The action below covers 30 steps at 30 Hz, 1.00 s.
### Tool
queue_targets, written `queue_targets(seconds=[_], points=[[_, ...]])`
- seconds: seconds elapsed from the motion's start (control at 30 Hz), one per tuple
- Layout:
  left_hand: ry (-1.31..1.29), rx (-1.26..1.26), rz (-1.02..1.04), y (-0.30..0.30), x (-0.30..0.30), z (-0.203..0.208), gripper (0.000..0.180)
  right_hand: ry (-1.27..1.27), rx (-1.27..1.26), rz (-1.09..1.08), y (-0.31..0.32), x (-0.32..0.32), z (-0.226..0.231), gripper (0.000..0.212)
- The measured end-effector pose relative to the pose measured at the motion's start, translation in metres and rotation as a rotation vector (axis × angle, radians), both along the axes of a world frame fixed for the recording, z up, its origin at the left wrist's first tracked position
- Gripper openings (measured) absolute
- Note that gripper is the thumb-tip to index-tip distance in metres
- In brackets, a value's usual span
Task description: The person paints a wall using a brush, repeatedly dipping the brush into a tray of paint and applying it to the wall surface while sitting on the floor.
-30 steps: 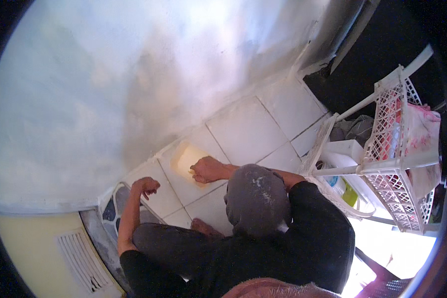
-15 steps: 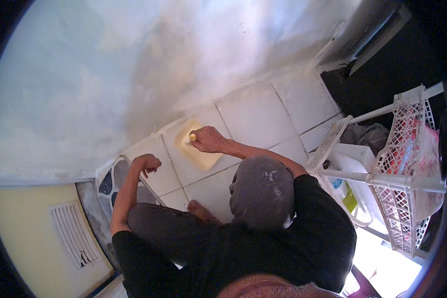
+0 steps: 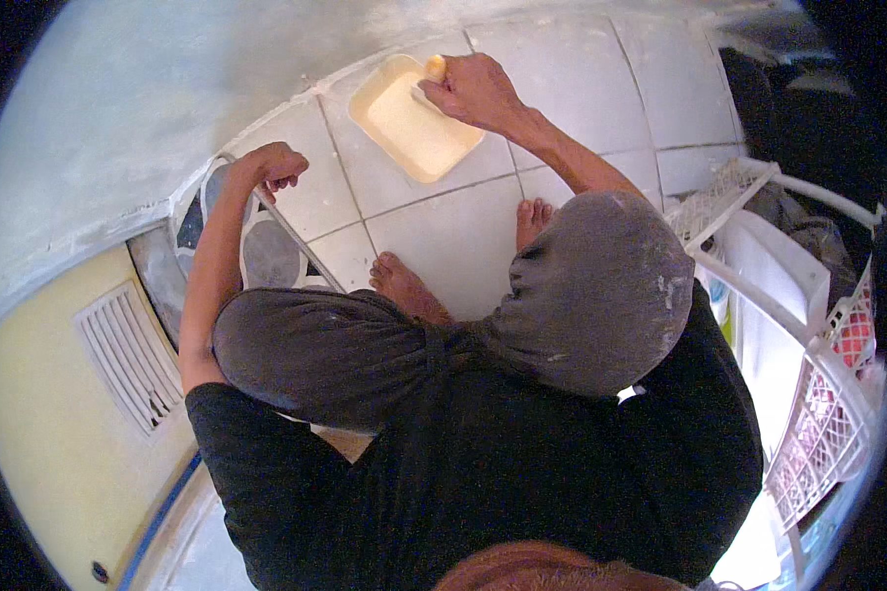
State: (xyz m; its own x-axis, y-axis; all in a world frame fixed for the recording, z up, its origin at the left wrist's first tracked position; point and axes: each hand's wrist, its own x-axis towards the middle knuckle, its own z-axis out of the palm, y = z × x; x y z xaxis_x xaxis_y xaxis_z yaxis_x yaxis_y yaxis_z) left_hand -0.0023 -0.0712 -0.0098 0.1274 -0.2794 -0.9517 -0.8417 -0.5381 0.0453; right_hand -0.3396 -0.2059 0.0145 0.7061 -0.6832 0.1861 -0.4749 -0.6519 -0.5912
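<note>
Nearest is the person's black shirt [image 3: 522, 463], and past it the two bent knees in dark grey trousers [image 3: 330, 345], the right one marked with pale smears. To the left stands a pale yellow panel with a slatted white vent [image 3: 133, 350]; to the right, a white lattice rack [image 3: 823, 433] stands beside the right knee. Beyond the knees, two bare feet [image 3: 411, 287] rest on the white-tiled floor [image 3: 453, 231].

The left forearm runs up the outer side of the left knee, and the left hand [image 3: 276, 165] hangs over the floor's left side, near a grey stone-patterned surface [image 3: 271, 254] with a thin raised border. Its grip is slack — fingers loosely bent and slightly apart.

Farther out, the right hand [image 3: 478, 91] reaches over a pale yellow tray [image 3: 412, 123]. Its grip pinches the yellow handle of a small tool [image 3: 436, 67]; the hand hides much of the tool, so its kind cannot be told. The tray lies at the far edge of the floor, mostly on one tile — its nearest corner toward the feet, its right edge partly under the hand. Behind it, the floor's far edge meets a blotchy pale wall [image 3: 168, 118].
</note>
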Motion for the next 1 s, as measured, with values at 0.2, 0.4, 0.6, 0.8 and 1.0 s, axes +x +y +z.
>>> queue_targets(seconds=[0.2,0.4,0.6,0.8,1.0], points=[[0.201,-0.006,-0.101,-0.003,0.013,-0.01,0.033,-0.141,-0.186,0.095,0.014,0.0,-0.006,0.014],[-0.005,-0.036,0.107,0.0,-0.007,0.0,0.039,-0.211,0.181,0.162,0.06,0.001,0.007,0.027],[0.052,0.03,-0.018,-0.005,-0.013,0.01,0.034,-0.308,0.433,-0.03,0.038,-0.018,0.03,0.034],[-0.045,0.062,0.07,-0.004,0.007,-0.006,0.024,-0.253,0.284,-0.141,0.018,-0.023,0.025,0.033],[0.06,-0.009,-0.157,-0.002,0.015,-0.01,0.022,-0.235,0.003,-0.063,0.029,-0.017,0.016,0.02]])
